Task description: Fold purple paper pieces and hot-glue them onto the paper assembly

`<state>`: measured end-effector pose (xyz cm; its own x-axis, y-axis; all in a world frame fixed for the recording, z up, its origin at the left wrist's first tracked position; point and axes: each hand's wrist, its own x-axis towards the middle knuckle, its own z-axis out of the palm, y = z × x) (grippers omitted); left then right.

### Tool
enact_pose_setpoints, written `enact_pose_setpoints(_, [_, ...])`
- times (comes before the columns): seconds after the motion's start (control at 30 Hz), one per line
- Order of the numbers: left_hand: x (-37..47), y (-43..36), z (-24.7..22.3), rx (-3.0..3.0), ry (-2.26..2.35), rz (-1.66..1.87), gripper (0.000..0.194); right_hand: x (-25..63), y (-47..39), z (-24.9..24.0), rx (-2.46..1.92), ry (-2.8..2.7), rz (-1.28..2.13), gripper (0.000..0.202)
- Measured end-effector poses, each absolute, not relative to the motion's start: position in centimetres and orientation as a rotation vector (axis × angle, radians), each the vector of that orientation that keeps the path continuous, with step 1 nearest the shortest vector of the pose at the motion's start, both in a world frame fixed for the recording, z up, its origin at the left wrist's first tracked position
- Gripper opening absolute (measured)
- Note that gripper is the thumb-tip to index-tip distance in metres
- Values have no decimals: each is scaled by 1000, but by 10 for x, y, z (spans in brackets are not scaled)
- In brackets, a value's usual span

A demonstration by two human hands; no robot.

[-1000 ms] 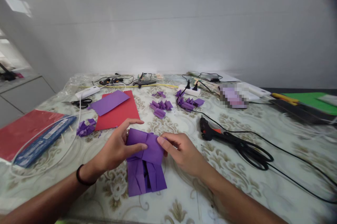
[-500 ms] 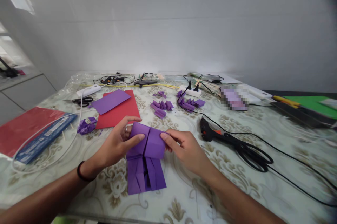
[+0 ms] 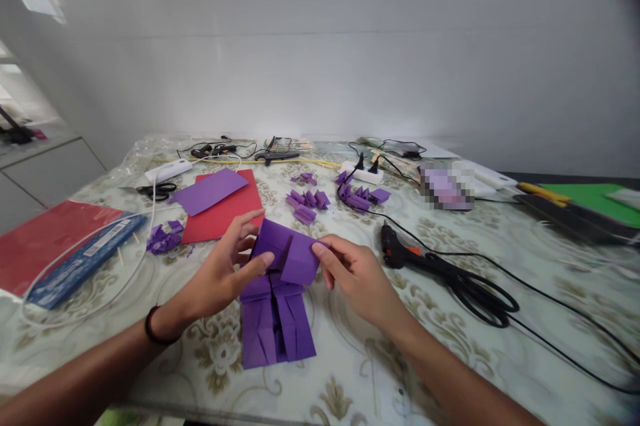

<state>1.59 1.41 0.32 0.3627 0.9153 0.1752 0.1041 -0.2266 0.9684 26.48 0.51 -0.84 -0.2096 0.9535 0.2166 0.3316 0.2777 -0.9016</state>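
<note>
A folded purple paper with pleats and a centre slit lies on the patterned table in front of me, its upper part raised. My left hand holds the upper left side, thumb on the front and fingers behind or beside the edge, partly hidden. Between thumb and fingers, my right hand pinches the upper right flap, which is tilted up and away from the left half. Right of my right hand lies a black glue gun, beside black-handled scissors.
Small folded purple pieces and a white power strip sit farther back. To the left are a red sheet under a purple sheet, crumpled purple paper, and a blue package. Cords cross both sides.
The right flap has been pulled up and rightward, so the slit at the top has widened. My left fingers have risen slightly; the lower part of the paper stays in place.
</note>
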Motion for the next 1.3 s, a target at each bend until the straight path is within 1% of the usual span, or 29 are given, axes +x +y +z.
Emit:
enact_pose_setpoints(0.07, [15,16,3,1621,952,1026,54,265,5,-10,-1180,-1686,956,41])
enact_pose_setpoints(0.2, [16,18,6,1635,1028,1054,52,265,7,-12,-1168,-1589,1026,31])
enact_pose_setpoints(0.37, [18,19,5,1549,1056,1079,56,265,9,-11,-1083,-1590,961,35])
enact_pose_setpoints(0.47, [18,20,2,1481,1060,1106,60,266,5,-9,-1054,-1671,890,32])
enact_pose_setpoints(0.6, [18,22,3,1418,1054,1171,69,266,0,-7,-991,-1682,943,33])
enact_pose_setpoints(0.7, [18,23,5,1384,1042,1202,70,267,0,-8,-1032,-1653,950,27])
enact_pose_setpoints(0.83, [16,24,4,1366,1040,1196,63,265,6,-14,-1190,-1652,820,23])
enact_pose_setpoints(0.97, [13,27,4,1347,1036,1205,54,266,13,-19,-1153,-1624,786,19])
enact_pose_setpoints(1.03, [11,29,6,1323,1030,1209,52,268,15,-19,-1114,-1600,813,21])
enact_pose_setpoints(1.2, [6,35,13,1284,1036,1233,43,274,18,-16,-1119,-1529,877,44])
enact_pose_setpoints(1.3, [3,39,16,1287,1052,1252,38,276,18,-14,-1143,-1496,908,50])
